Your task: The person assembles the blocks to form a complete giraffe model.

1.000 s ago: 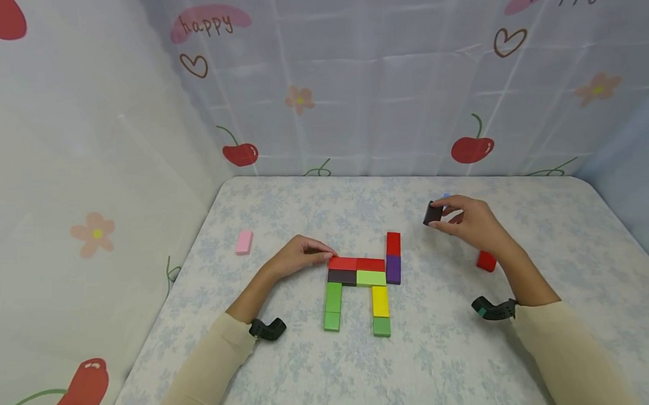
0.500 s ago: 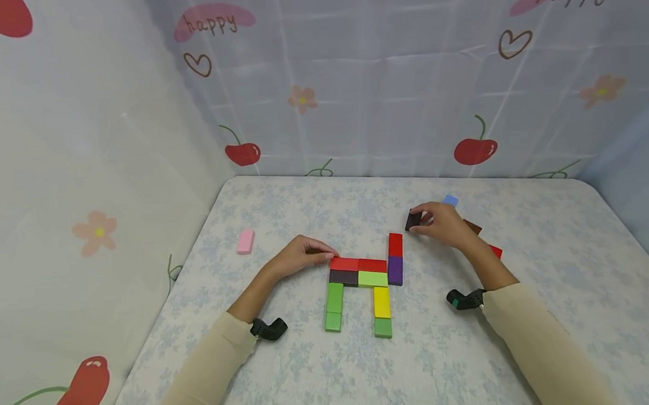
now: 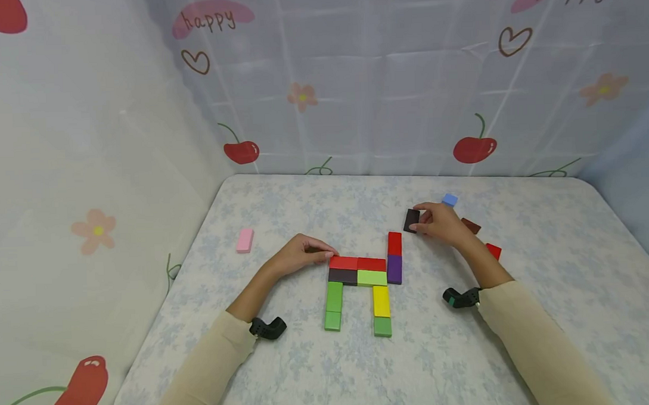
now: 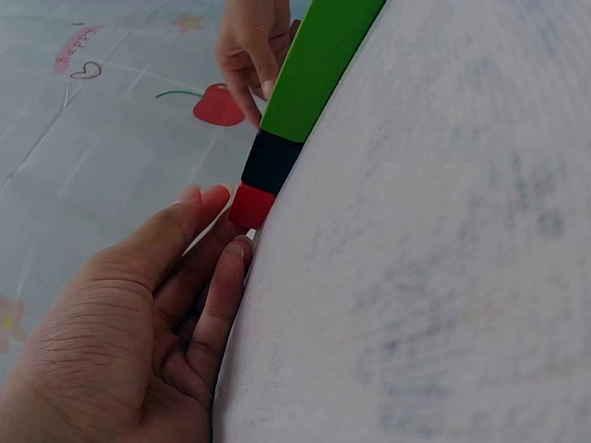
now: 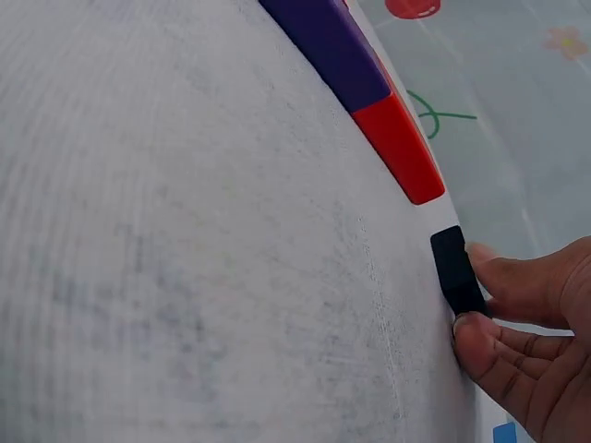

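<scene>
A black block [image 3: 411, 220] is pinched between the thumb and fingers of the right hand [image 3: 441, 223], at or just over the table, behind and right of a red block [image 3: 394, 243] that adjoins a purple one [image 3: 394, 269]. The right wrist view shows this black block [image 5: 457, 271] apart from the red one [image 5: 400, 148]. Fingertips of the left hand [image 3: 299, 255] touch the back left corner of a flat arrangement: red blocks [image 3: 343, 263] behind a dark block [image 3: 342, 276] and a lime block [image 3: 372, 278]. In the left wrist view the left hand's [image 4: 138, 332] fingers are relaxed.
Green blocks [image 3: 334, 296] and a yellow block [image 3: 381, 301] extend toward the front. A pink block [image 3: 245, 240] lies at the left. Blue [image 3: 449, 200], brown [image 3: 471, 225] and red [image 3: 494, 251] blocks lie around the right forearm. A printed curtain [image 3: 374, 93] stands behind the table.
The right hand has moved left with the black block and lowered, uncovering the blue and brown blocks. In the last half second it shifted only slightly. The left hand has stayed in place.
</scene>
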Motion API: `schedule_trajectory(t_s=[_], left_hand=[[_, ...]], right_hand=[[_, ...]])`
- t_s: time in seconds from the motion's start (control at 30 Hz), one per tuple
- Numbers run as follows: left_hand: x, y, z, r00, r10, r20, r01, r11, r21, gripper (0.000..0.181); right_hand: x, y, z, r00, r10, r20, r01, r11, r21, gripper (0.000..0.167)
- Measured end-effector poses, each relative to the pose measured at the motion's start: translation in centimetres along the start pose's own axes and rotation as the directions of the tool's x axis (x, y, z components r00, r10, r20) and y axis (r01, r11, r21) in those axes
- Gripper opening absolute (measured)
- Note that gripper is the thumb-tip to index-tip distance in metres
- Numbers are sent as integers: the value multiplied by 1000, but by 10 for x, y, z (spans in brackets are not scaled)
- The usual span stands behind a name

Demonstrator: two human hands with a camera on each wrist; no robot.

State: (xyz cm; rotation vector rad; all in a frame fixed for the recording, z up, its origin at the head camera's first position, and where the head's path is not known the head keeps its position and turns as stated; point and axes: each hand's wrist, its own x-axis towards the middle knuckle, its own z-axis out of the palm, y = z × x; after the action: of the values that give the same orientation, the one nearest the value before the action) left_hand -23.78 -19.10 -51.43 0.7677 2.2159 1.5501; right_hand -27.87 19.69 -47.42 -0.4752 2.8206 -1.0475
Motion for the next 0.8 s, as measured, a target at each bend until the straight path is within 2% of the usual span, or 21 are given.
schedule_trajectory(t_s=[0.17, 0.23, 0.43, 0.8], left_hand=[[-1, 0, 1, 1000, -15, -10, 15, 1000, 6, 18], [0, -3, 1, 1000, -12, -12, 12, 1000, 6, 18], [1, -2, 1, 1000, -17, -18, 17, 1000, 6, 18], [1, -2, 1, 999, -26, -23, 26, 999, 20, 19]], right_hand=[[6, -1, 4, 999, 44, 2, -44, 996, 81, 52], [7, -1, 5, 999, 50, 4, -50, 993, 110, 51], [10, -2, 6, 998, 57, 19, -60, 981, 185, 47], [19, -6, 13, 999, 28, 35, -32, 994, 104, 46]])
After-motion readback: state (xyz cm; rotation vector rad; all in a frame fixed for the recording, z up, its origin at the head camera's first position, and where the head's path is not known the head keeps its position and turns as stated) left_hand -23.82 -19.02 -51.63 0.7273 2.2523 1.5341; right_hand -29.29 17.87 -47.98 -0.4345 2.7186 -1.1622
